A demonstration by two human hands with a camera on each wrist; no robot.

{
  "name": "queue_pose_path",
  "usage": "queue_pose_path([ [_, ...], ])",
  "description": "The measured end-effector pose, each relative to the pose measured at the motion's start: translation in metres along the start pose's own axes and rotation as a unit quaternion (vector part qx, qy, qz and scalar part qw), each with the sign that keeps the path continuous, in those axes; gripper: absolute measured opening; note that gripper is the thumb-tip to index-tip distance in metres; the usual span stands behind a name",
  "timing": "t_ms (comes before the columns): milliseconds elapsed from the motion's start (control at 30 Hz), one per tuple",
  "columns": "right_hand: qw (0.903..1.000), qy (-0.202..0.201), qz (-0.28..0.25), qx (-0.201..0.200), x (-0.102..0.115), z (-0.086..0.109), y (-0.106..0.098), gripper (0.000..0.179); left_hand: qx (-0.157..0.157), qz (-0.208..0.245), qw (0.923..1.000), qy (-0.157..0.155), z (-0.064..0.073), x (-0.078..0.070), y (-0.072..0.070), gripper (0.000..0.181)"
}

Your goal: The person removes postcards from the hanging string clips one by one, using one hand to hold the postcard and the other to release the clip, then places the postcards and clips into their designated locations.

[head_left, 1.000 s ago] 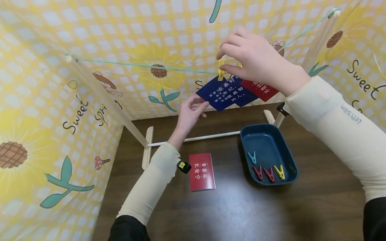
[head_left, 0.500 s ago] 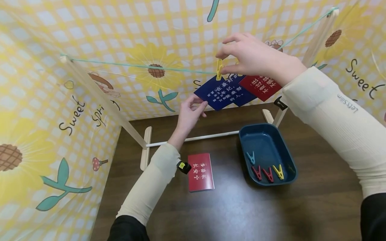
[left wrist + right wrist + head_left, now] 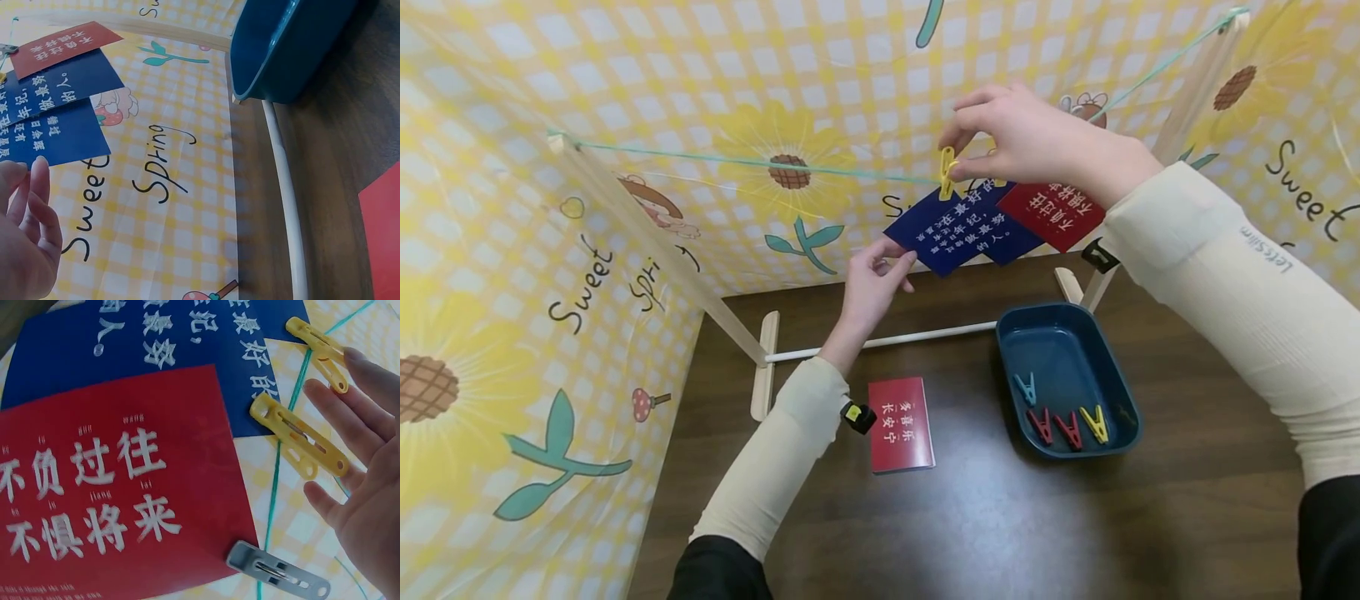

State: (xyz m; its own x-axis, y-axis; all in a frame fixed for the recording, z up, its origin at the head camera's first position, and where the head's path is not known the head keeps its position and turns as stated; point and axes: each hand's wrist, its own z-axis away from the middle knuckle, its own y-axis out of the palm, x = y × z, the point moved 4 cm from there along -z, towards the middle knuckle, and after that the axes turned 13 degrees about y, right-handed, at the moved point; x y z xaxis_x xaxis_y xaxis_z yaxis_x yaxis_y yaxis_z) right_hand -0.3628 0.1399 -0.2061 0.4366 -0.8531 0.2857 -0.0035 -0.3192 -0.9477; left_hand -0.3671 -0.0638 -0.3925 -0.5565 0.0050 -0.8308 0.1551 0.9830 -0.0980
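My left hand (image 3: 871,283) pinches the lower left corner of a blue card (image 3: 934,229) with white writing. At that card's upper edge, a yellow clothespin (image 3: 947,173) sits on the green string (image 3: 722,159). My right hand (image 3: 1037,146) pinches this clothespin's handle end between thumb and fingers. In the right wrist view, a second yellow clothespin (image 3: 297,434) holds another blue card (image 3: 187,337), overlapped by the first in the head view. A red card (image 3: 119,494) hangs beside it from a grey clothespin (image 3: 278,569).
Wooden posts (image 3: 655,242) carry the string, with a white bar (image 3: 925,337) low between them. A dark blue tray (image 3: 1060,321) holds a light blue clothespin (image 3: 1026,388), two red ones and a yellow one (image 3: 1095,423). A red card stack (image 3: 901,425) lies on the floor.
My right hand has dropped slightly and shifted right, still at the yellow clothespin. More of the red card's writing shows. My left hand stays at the blue card's corner.
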Motion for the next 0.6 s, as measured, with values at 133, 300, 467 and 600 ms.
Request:
queue_pose_path([
  [133,0.9996,0.006,-0.024,0.01,0.0009,0.0,0.0005,0.041,-0.006,-0.007,0.9999,0.006,0.0014,-0.0002,-0.0012,0.014],
  [300,0.9989,0.008,-0.043,0.016,0.0012,-0.0006,0.0021,0.04,-0.015,-0.014,0.9998,0.008,0.0039,0.0006,-0.0023,0.013],
  [467,0.9986,0.003,-0.051,0.013,-0.0005,-0.0017,0.0031,0.036,-0.022,-0.024,0.9993,0.02,0.0045,0.0003,-0.0037,0.013],
  [600,0.9985,-0.004,-0.054,0.011,-0.001,-0.0027,0.0037,0.032,-0.023,-0.03,0.999,0.025,0.0038,-0.0003,-0.0054,0.013],
])
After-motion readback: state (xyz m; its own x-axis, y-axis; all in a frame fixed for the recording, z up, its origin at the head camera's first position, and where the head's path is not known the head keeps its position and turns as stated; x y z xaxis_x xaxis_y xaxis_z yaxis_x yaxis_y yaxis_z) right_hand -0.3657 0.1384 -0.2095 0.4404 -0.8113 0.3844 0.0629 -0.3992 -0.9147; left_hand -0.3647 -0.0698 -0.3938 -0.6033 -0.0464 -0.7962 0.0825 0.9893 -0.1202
